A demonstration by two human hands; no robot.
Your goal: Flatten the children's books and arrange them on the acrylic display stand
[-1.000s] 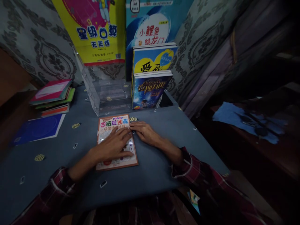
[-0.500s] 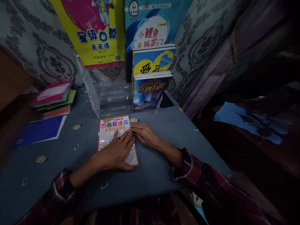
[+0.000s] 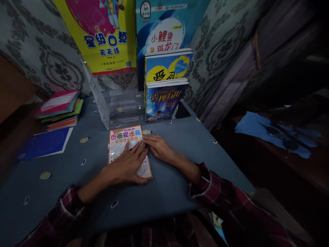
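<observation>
A thin book [image 3: 119, 149] with a brown-bordered cover and colourful Chinese title lies face up on the desk in front of me. My left hand [image 3: 125, 167] rests flat across its lower middle, fingers stretched toward the right edge and thumb near the bottom corner. At the book's upper right edge lies my right hand [image 3: 159, 149], fingers extended and touching that edge near the left fingertips. Part of the cover is hidden under my left hand.
Behind the book stands a clear acrylic book rack [image 3: 104, 115] holding a yellow workbook [image 3: 110, 58], a teal book [image 3: 167, 20] and a dark blue book [image 3: 163, 103]. To the left are a pile of booklets [image 3: 60, 106] and a blue booklet [image 3: 43, 144] on the grey desk [image 3: 180, 185].
The book has shifted slightly away from me under my left hand. My right hand has stayed nearly still at its edge.
</observation>
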